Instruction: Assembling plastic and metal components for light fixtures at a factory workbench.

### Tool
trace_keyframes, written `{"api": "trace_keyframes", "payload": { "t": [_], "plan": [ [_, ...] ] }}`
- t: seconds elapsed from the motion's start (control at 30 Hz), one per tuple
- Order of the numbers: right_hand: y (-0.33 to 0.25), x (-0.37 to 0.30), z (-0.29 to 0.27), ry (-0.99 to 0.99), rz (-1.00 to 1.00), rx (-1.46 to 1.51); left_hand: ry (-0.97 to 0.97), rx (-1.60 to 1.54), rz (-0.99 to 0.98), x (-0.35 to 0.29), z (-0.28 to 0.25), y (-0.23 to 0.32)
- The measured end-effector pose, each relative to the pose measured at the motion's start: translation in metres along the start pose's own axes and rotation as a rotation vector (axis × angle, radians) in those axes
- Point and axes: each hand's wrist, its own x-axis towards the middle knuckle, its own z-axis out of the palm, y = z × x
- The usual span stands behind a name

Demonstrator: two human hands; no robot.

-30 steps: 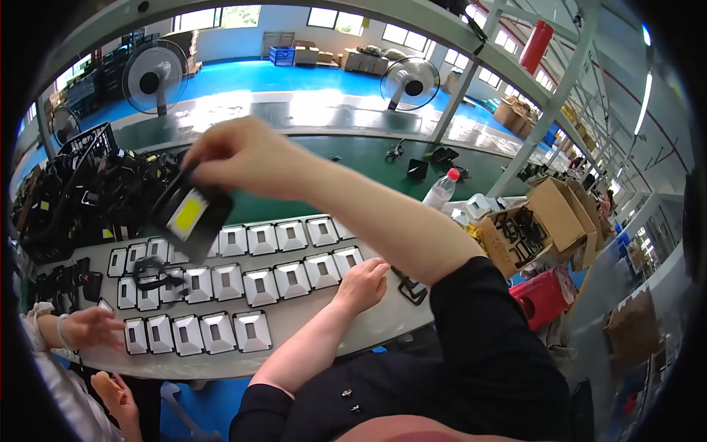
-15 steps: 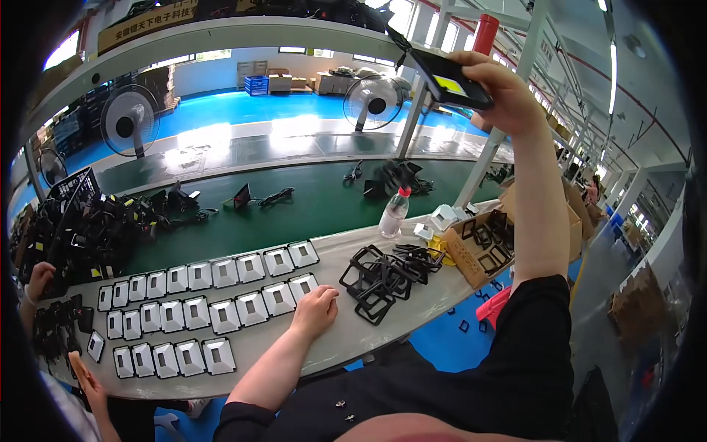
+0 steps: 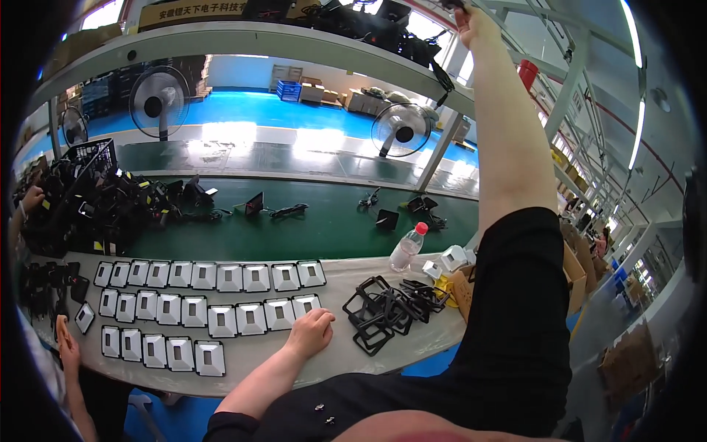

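My left hand (image 3: 309, 335) rests on the table with its fingers curled in and nothing visible in them. It lies beside the last lamp housing (image 3: 305, 303) of the middle row, one of several black-rimmed housings with white sloped insides and a small rectangular opening. To its right is a loose pile of black square frames (image 3: 379, 313). My right arm stretches high up past the shelf. At the upper edge my right hand (image 3: 477, 28) has its fingers closed on a dark thing (image 3: 454, 4), mostly cut off by the picture's edge.
A bottle with a red cap (image 3: 409, 247) stands behind the frames, near white parts (image 3: 453, 257) and a cardboard box (image 3: 462, 291). Black lamps with cables (image 3: 254, 205) lie on the green belt (image 3: 317, 239). Overhead runs a loaded shelf (image 3: 294, 44). A co-worker's hand (image 3: 68, 346) is at far left.
My right hand has risen to the upper edge; the black lamp with a yellow patch it held is no longer clearly visible. My left hand stays by the housings. The view has shifted.
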Motion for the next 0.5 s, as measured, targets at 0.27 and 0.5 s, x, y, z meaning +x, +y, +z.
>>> {"api": "trace_keyframes", "payload": {
  "t": [0.27, 0.5],
  "plan": [
    [0.042, -0.104, 0.026, -0.096, -0.15, -0.946, -0.006, -0.007, -0.001, -0.001, -0.006, 0.001],
    [0.041, -0.126, -0.021, -0.33, -0.245, -0.997, 0.003, -0.014, 0.005, 0.004, -0.002, -0.002]
  ]
}}
